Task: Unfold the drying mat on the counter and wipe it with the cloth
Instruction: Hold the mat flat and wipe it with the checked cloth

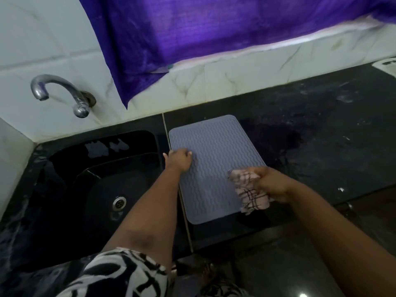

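The grey drying mat (214, 159) with a wavy ribbed surface lies flat and unfolded on the black counter (310, 129), just right of the sink. My left hand (179, 158) presses down on the mat's left edge, fingers curled. My right hand (271, 183) is closed around a bunched pink cloth with dark check lines (246, 192), which rests on the mat's right edge near its front corner.
A black sink (102, 185) with a metal drain sits left of the mat, under a chrome tap (62, 93) on the tiled wall. A purple curtain (214, 33) hangs above the counter. Pale smears mark the counter at the far right.
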A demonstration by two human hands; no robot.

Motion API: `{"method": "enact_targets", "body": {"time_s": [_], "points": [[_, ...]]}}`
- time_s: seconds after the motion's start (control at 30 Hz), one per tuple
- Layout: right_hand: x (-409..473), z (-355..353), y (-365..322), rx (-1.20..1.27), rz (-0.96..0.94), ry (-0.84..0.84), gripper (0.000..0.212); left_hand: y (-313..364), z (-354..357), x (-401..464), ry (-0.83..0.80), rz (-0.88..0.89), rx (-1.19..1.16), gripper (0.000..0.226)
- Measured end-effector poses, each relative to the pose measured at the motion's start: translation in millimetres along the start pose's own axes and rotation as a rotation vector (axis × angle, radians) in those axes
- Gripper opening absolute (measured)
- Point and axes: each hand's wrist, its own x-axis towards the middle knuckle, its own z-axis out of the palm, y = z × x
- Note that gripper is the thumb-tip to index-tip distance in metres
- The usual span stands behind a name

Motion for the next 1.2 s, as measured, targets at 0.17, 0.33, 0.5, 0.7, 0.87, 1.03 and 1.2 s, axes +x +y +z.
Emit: {"method": "enact_targets", "body": {"time_s": [0.17,0.33,0.5,0.7,0.87,1.03,1.2], "points": [[42,-30,-2,0.694,0.043,-0.205,0.057,-8,-24,27,0.06,0.041,0.059,0.067],[125,-21,-76,0.104,0.033,-0.067,0.038,5,-22,71,-0.322,0.183,0.447,0.158],[230,10,-144,-1.057,-0.27,0.254,0.054,6,-20,117,-0.329,0.216,0.541,0.161],[294,46,-100,-1.391,-0.067,0.147,0.054,-9,-6,127,-0.408,0.146,0.447,0.168],[285,41,-75,-1.451,-0.102,0.202,0.053,-5,-10,127,-0.396,0.154,0.451,0.169],[167,66,5,-1.523,-0.13,0.204,0.07,3,-14,125,-0.409,0.128,0.464,0.166],[106,78,-8,-1.435,0.133,0.02,0.046,6,-19,129,-0.467,0.11,0.489,0.163]]}}
